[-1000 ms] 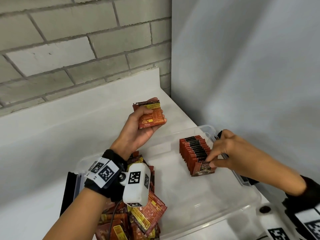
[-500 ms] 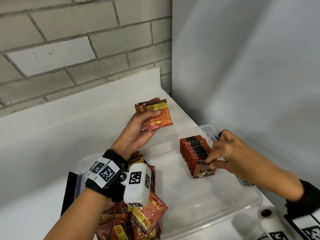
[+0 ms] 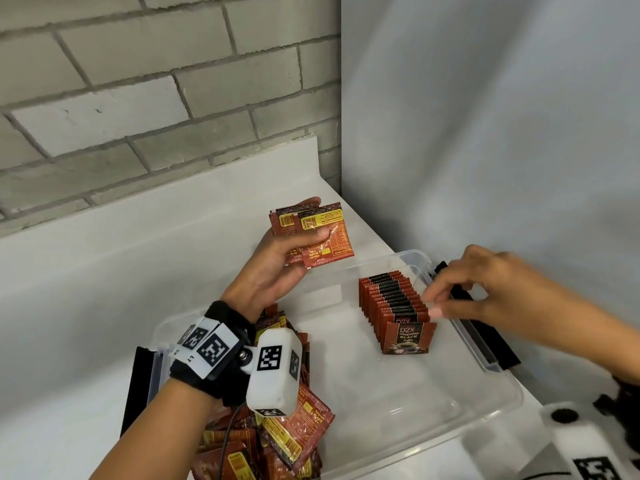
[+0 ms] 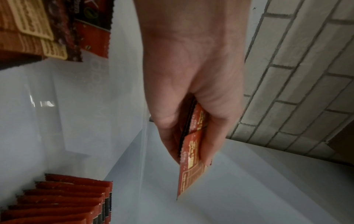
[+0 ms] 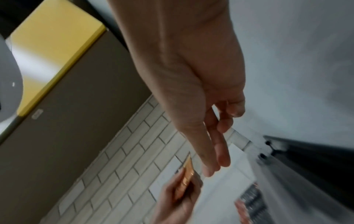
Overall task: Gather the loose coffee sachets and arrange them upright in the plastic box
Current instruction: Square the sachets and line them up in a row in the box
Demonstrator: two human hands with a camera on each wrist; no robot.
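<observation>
My left hand (image 3: 313,219) is raised over the counter behind the clear plastic box (image 3: 491,367) and grips a small stack of red coffee sachets (image 3: 332,244), the top one fanned out to the right. The left wrist view shows the same stack (image 4: 191,174) pinched between thumb and fingers. A row of upright sachets (image 3: 393,303) stands at the box's far right; its front sachet (image 3: 408,337) leans forward. My right hand (image 3: 433,304) hovers just right of the row with loose fingers (image 5: 222,159) and holds nothing. Loose sachets (image 3: 287,438) lie heaped at the box's left end.
Black latches sit on the box's right side (image 3: 491,341) and left side (image 3: 136,386). A brick wall (image 3: 156,98) rises behind the white counter (image 3: 104,271), and a plain white wall (image 3: 485,133) stands close on the right. Bare box floor (image 3: 381,410) lies between heap and row.
My right hand has let go of the front sachet and lifted up off the row. In my left hand the thumb has slid the top sachet rightward off the stack.
</observation>
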